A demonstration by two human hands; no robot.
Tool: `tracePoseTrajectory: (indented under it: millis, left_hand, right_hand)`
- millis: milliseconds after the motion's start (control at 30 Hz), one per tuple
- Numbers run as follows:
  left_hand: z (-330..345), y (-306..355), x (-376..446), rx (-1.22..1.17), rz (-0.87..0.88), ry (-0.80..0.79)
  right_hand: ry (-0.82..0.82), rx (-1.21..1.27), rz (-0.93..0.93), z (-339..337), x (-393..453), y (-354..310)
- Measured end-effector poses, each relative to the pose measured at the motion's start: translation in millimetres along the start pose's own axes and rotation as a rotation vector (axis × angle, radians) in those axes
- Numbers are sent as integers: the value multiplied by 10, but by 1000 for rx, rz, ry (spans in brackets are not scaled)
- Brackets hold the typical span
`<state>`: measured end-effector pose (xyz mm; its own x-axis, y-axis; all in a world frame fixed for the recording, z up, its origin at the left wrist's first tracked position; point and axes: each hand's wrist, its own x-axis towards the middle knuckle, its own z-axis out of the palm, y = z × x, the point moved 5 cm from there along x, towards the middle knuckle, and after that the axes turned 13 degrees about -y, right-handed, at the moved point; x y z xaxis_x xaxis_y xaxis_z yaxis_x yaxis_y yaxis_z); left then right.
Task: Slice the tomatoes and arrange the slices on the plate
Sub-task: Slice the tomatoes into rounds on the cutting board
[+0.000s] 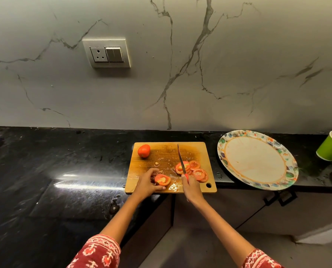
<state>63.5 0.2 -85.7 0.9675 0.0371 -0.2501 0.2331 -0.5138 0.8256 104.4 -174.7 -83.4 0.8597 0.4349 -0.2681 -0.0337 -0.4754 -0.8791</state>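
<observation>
Wooden cutting board (162,151) on the worktop carries a part-cut tomato (162,179) at its near edge, gripped by the left hand (148,183); the right hand (192,188) grips the knife (182,161) just right, over cut slices (193,169). Curl fingertips back and saw gently; the plate (257,160) waits right

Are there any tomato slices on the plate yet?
No, the plate holds no slices; the tomato slices all lie on the cutting board.
</observation>
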Motion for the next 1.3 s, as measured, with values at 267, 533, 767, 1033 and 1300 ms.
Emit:
tracePoseTrajectory:
  millis: [267,533,767,1033,1300]
  left_hand:
    - [-36,84,54,-60,-88,-17]
    - [-68,216,111,-47,-173,-110]
    - [45,222,140,-49,-119,0]
    - [50,326,227,-68,-114,-2]
    - [118,320,296,-1,38,-93]
  right_hand:
    - [-93,2,-26,37,35,18]
    - [-26,-53,-106,100,1,-60]
    - [100,-27,-95,129,61,-30]
    - [103,-102,-155,6,91,-72]
    - [111,-26,-144,10,154,-68]
